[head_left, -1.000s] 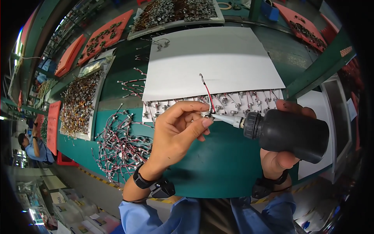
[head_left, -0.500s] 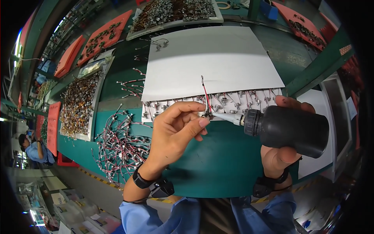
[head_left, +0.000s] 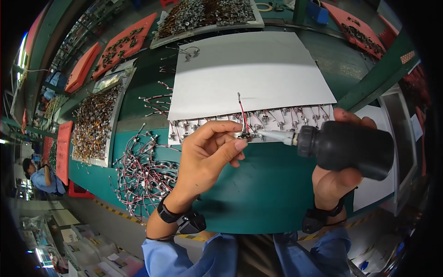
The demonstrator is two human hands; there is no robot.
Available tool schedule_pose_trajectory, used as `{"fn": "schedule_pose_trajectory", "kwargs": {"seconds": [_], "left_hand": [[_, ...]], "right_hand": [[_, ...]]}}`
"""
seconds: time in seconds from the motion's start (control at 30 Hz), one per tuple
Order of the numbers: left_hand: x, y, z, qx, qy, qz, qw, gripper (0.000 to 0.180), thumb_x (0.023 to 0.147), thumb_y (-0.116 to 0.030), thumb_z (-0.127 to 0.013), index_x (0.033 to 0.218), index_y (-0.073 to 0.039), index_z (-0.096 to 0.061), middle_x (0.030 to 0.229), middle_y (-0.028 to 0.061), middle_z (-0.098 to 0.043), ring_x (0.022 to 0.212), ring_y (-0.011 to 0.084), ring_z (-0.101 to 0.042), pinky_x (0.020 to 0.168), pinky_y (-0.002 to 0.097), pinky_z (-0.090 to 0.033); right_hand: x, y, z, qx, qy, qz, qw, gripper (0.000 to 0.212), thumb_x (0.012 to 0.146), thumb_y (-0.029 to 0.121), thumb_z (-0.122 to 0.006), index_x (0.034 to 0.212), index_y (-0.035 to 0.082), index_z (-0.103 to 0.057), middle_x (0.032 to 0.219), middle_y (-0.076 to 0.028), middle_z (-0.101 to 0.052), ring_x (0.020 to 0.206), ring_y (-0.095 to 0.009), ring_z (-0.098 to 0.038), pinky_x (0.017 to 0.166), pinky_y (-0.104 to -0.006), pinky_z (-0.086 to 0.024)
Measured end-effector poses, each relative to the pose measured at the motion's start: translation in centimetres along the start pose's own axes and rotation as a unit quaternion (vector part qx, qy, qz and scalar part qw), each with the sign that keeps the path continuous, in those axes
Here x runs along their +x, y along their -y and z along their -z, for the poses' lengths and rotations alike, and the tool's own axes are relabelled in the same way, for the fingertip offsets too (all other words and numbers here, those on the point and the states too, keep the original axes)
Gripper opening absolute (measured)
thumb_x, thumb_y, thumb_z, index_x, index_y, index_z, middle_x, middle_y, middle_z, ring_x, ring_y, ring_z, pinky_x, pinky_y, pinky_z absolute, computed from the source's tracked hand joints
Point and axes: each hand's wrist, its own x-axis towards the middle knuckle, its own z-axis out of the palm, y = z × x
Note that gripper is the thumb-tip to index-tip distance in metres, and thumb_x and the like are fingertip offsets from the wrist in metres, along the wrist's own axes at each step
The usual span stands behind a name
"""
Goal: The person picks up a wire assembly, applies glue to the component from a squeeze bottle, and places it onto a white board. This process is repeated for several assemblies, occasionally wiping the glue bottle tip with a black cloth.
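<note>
Between the thumb and fingers of my left hand (head_left: 210,154) is pinched a small metal component with red and black wires (head_left: 243,111) standing up from it. My right hand (head_left: 339,180) is wrapped round a black squeeze bottle (head_left: 355,148), tilted so its pale tapered nozzle (head_left: 277,136) points left. The nozzle's tip is close to the held component; whether they touch I cannot tell. Just beyond my hands, rows of similar wired components (head_left: 277,121) lie on a white sheet, partly covered by a large white board (head_left: 249,74).
A tangled pile of wired components (head_left: 146,173) lies on the green table (head_left: 258,198) to the left. Trays packed with metal parts stand at the left (head_left: 94,122) and far side (head_left: 203,21). A green post (head_left: 378,78) rises at the right. Another person (head_left: 44,175) sits far left.
My right hand and the black bottle have shifted slightly right, drawing the nozzle tip back from the component. My left hand is nearly still.
</note>
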Motion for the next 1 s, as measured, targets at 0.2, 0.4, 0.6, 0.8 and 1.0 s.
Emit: {"fn": "schedule_pose_trajectory", "kwargs": {"seconds": [0.2, 0.4, 0.6, 0.8, 1.0], "left_hand": [[0.1, -1.2, 0.7, 0.001, -0.033, -0.008, 0.999, 0.019, 0.078, 0.001, -0.056, 0.097, 0.003, -0.053, 0.072, 0.0061, -0.057, 0.061, 0.0096, -0.055, 0.051, 0.0196, -0.045], [4.2, -5.6, 5.2, 0.148, -0.127, -0.108, 0.975, 0.022, 0.074, -0.007, -0.061, 0.094, 0.003, -0.056, 0.076, 0.0049, -0.057, 0.062, 0.0100, -0.054, 0.053, 0.0205, -0.043], [18.5, -6.7, 12.5, 0.456, -0.204, -0.139, 0.855, 0.024, 0.070, -0.021, -0.064, 0.084, -0.002, -0.063, 0.072, 0.0077, -0.061, 0.061, 0.0119, -0.053, 0.059, 0.0233, -0.043], [29.7, 3.3, 16.5, 0.578, -0.184, -0.101, 0.789, 0.025, 0.067, -0.027, -0.059, 0.075, -0.005, -0.065, 0.076, 0.0170, -0.061, 0.073, 0.0307, -0.058, 0.071, 0.0337, -0.045], [33.4, 8.3, 16.1, 0.694, -0.114, 0.023, 0.711, 0.023, 0.064, -0.022, -0.054, 0.075, -0.005, -0.065, 0.080, 0.0158, -0.061, 0.074, 0.0320, -0.057, 0.076, 0.0354, -0.045]], "right_hand": [[1.1, -0.2, 1.9, 0.100, -0.091, -0.146, 0.980, 0.059, 0.081, 0.046, -0.048, 0.120, 0.003, -0.036, 0.109, -0.017, -0.050, 0.103, -0.020, -0.048, 0.085, -0.0275, -0.039], [0.8, -2.6, 9.5, 0.239, -0.239, -0.351, 0.873, 0.044, 0.086, 0.037, -0.045, 0.112, 0.002, -0.043, 0.109, -0.017, -0.051, 0.067, -0.009, -0.054, 0.056, -0.0188, -0.043], [-3.7, -4.2, 13.9, 0.230, -0.316, -0.343, 0.854, 0.049, 0.086, 0.040, -0.043, 0.115, 0.001, -0.040, 0.111, -0.012, -0.050, 0.102, -0.017, -0.048, 0.060, -0.0212, -0.047], [-2.7, -5.8, 10.7, 0.151, -0.316, -0.324, 0.879, 0.051, 0.086, 0.041, -0.043, 0.118, 0.002, -0.038, 0.109, -0.011, -0.051, 0.093, -0.015, -0.052, 0.063, -0.0209, -0.046], [-3.7, -6.0, 13.4, 0.136, -0.270, -0.346, 0.888, 0.053, 0.086, 0.042, -0.043, 0.119, 0.001, -0.037, 0.109, -0.011, -0.051, 0.090, -0.014, -0.054, 0.068, -0.0222, -0.046]]}}
